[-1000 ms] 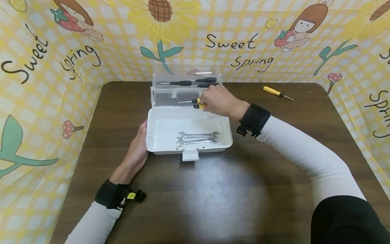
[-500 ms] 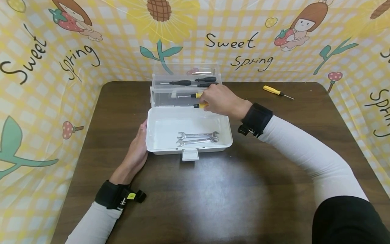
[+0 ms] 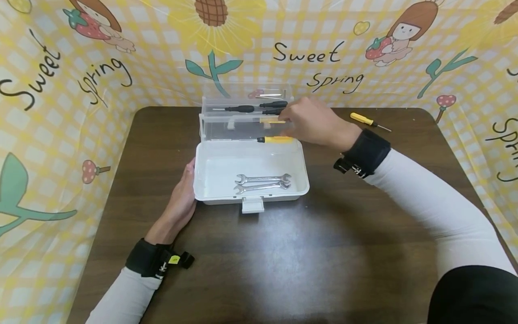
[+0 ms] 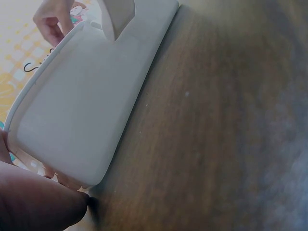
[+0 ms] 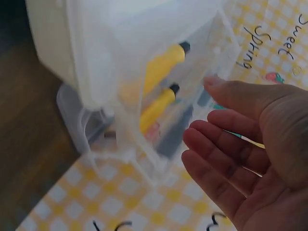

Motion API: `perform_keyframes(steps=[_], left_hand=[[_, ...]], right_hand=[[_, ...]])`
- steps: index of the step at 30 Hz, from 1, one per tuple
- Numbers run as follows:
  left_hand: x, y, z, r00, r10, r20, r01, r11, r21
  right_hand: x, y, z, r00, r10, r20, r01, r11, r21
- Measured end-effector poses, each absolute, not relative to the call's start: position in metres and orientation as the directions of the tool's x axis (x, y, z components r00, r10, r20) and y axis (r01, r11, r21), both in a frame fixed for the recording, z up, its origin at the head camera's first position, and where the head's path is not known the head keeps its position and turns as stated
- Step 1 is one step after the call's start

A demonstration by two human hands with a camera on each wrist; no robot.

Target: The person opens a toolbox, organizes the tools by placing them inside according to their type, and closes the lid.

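Observation:
My left hand (image 3: 180, 198) rests against the left side of an open white toolbox (image 3: 214, 168). In the left wrist view a digit (image 4: 43, 197) lies along the box's end, close to the tabletop. Behind the box, my right hand (image 3: 313, 123) hovers at the right end of the raised clear trays (image 3: 218, 128). The right wrist view shows its fingers (image 5: 226, 139) loosely bent with nothing between them. Two yellow-handled screwdrivers lie in the front tray: one lower (image 3: 279, 139), the other (image 3: 272, 120) behind it, partly seen through clear plastic.
Two open-end wrenches (image 3: 263, 179) lie inside the box. Several black-handled screwdrivers (image 3: 241, 109) sit in the rear tray. Another yellow screwdriver (image 3: 361, 119) lies on the brown table (image 3: 364, 216) at the back right. Patterned cloth (image 3: 311, 27) stands behind the table's far edge.
My right hand has let go of the yellow screwdriver, which now lies in the clear tray, and has moved to the right. My left hand has stayed at the box's side.

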State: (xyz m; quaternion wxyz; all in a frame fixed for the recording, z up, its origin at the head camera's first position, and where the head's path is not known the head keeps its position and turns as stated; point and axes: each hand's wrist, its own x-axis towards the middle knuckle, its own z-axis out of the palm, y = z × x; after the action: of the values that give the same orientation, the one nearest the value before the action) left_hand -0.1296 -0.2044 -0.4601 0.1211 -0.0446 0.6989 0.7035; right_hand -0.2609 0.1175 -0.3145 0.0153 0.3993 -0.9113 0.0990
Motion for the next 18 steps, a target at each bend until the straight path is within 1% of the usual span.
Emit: perform_keyframes(steps=[5,8,18], left_hand=[[-0.13,-0.204,-0.461,-0.975,0.114,-0.189,-0.192,-0.015,0.981],[-0.13,-0.204,-0.461,-0.976,0.116,-0.184,-0.187,-0.017,0.982],[-0.13,-0.204,-0.46,-0.972,0.108,-0.21,-0.211,0.0,0.977]], right_hand=[[-0.264,0.135,-0.303,-0.692,-0.71,0.132,-0.722,0.68,-0.128],[-0.265,0.147,-0.297,-0.702,-0.696,0.149,-0.71,0.698,-0.088],[-0.273,0.189,-0.282,-0.779,-0.61,0.147,-0.625,0.776,-0.089]])
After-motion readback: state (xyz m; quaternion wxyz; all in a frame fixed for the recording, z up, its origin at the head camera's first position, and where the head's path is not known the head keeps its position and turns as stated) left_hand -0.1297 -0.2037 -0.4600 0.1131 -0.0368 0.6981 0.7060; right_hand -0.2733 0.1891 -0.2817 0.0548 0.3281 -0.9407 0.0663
